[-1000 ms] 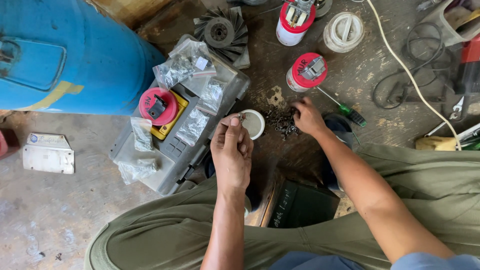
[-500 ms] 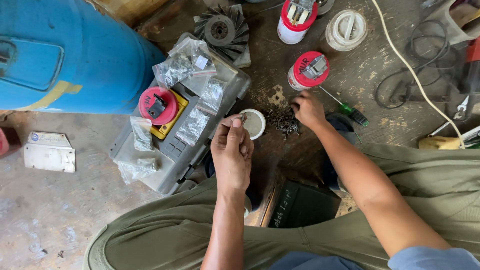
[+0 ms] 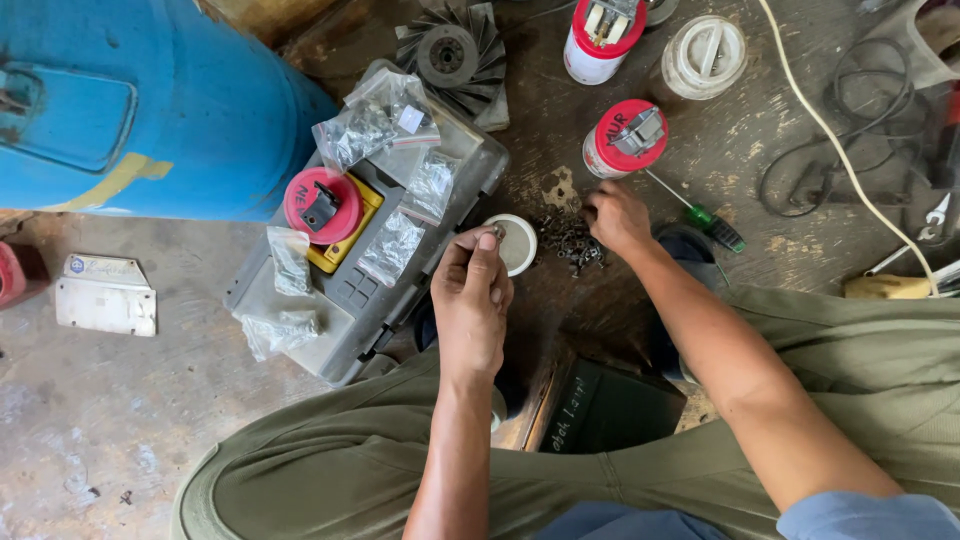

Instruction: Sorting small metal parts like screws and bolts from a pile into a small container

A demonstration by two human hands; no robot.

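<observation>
My left hand point(image 3: 472, 305) pinches a small metal piece between thumb and forefinger, just left of a round white lid point(image 3: 516, 243) on the dirty floor. My right hand point(image 3: 615, 217) rests with its fingertips in a pile of small dark screws point(image 3: 570, 240) right of the lid. A red-capped white jar point(image 3: 625, 140) stands just beyond that hand, and a green-handled screwdriver point(image 3: 705, 212) lies to its right.
A grey case point(image 3: 350, 290) at left carries several plastic bags of hardware and a red lid. A blue drum point(image 3: 140, 110) stands at far left. A fan wheel point(image 3: 450, 55), two more jars, cables and a white cord lie beyond. My knees fill the bottom.
My left hand has kept its pinch by the white lid. My right hand has stayed at the screw pile, its fingers shifting slightly.
</observation>
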